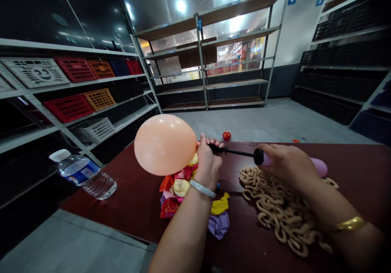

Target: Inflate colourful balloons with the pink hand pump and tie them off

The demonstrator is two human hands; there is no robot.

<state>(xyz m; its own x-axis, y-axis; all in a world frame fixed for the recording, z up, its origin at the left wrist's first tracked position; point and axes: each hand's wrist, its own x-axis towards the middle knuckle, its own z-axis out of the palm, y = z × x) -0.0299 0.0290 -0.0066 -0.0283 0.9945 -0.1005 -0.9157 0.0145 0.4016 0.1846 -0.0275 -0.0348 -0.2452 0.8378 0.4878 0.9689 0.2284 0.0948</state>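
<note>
A peach balloon (165, 144), inflated and round, sits on the nozzle of a hand pump above the dark red table (128, 191). My left hand (208, 161) is closed round the balloon's neck and the pump's black tip. My right hand (285, 163) is wrapped round the pink pump body (319, 167), with the black rod (240, 153) stretched between the two hands. Under my left wrist lies a heap of flat coloured balloons (183, 187).
A beige plastic chain (281, 208) is piled on the table under my right arm. A water bottle (84, 175) lies at the table's left corner. Shelves with coloured crates (70, 106) line the left wall. A small red object (226, 135) lies on the floor beyond.
</note>
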